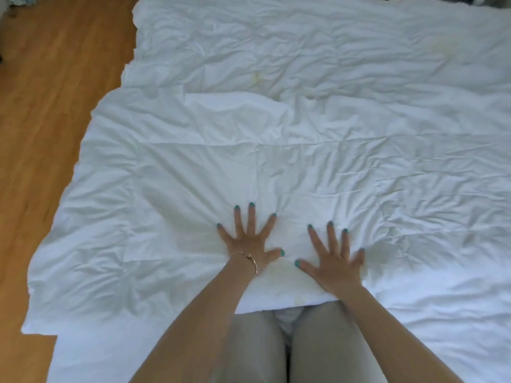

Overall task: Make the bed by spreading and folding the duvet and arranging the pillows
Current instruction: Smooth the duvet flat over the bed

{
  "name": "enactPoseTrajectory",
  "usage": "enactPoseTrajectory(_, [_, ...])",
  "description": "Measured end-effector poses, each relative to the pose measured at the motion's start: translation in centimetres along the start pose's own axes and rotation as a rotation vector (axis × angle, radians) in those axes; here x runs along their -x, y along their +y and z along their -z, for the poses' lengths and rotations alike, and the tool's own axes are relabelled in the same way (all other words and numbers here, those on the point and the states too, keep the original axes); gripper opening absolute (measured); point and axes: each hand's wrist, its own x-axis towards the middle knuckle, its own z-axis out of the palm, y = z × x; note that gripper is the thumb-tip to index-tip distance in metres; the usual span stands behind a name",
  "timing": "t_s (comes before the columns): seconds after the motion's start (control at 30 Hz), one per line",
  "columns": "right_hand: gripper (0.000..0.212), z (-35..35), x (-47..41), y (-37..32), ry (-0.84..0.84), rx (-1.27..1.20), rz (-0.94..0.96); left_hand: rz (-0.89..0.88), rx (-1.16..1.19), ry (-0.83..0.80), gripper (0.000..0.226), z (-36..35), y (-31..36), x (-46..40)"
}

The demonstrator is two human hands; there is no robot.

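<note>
A white, wrinkled duvet [318, 128] lies spread over the bed and fills most of the view. Its left edge hangs out over the floor. My left hand [250, 241] presses flat on the duvet near its close edge, fingers straight and spread wide, a thin bracelet on the wrist. My right hand [333, 258] presses flat beside it in the same way, a little nearer to me. A raised fold [235, 106] bulges in the duvet beyond my hands. No pillows are in view.
Wooden floor [47, 120] runs along the left side of the bed. My legs in grey trousers [257, 346] are at the bottom, against the duvet's near edge. Dark, unclear items sit at the top corners.
</note>
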Motion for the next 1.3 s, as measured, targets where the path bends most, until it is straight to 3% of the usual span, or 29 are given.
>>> enactPoseTrajectory(0.17, [0.089,1.5,0.6,2.1,-0.16,0.038,0.095,0.052,-0.101,-0.188,0.101,-0.1,-0.3,-0.6])
enactPoseTrajectory(0.33, [0.078,5.7,2.6,1.6,-0.327,-0.188,-0.012,-0.004,-0.175,-0.4,0.132,2.6,-0.3,2.6])
enactPoseTrajectory(0.4, [0.067,7.1,4.1,1.1,-0.418,-0.341,-0.107,0.037,-0.19,-0.512,0.129,2.8,0.5,4.0])
enactPoseTrajectory(0.5, [0.05,8.4,5.6,1.9,-0.493,-0.542,-0.199,0.104,-0.096,-0.577,0.103,4.0,3.7,5.2])
enactPoseTrajectory(0.57, [0.044,9.4,5.8,3.6,-0.47,-0.659,-0.25,0.001,-0.058,-0.486,0.08,5.1,7.0,4.9])
enactPoseTrajectory(0.67, [0.043,10.2,5.6,8.0,-0.338,-0.706,-0.338,-0.23,-0.026,-0.265,0.074,6.4,12.7,4.0])
enactPoseTrajectory(0.77, [0.048,10.6,5.9,13.4,-0.208,-0.468,-0.33,-0.383,0.068,-0.187,0.051,6.4,18.6,3.6])
enactPoseTrajectory(0.9, [0.048,10.6,4.0,21.3,-0.031,-0.161,-0.245,-0.491,0.171,0.107,0.04,4.3,25.6,1.4])
enactPoseTrajectory(1.0, [0.054,11.4,-0.1,26.7,0.118,-0.181,-0.209,-0.182,0.119,0.016,0.081,2.0,29.2,-1.2])
enactPoseTrajectory(1.07, [0.072,11.1,-2.7,29.8,0.112,-0.247,-0.18,0.095,0.168,-0.064,0.109,-0.2,29.3,-1.3])
enactPoseTrajectory(1.17, [0.106,8.3,-3.7,33.3,-0.058,-0.301,-0.23,0.267,0.131,-0.134,0.116,-3.9,28.7,-0.8])
enactPoseTrajectory(1.3, [0.105,5.7,-3.6,34.3,-0.147,-0.287,-0.261,0.321,0.095,-0.136,0.117,-4.1,29.2,-0.9])
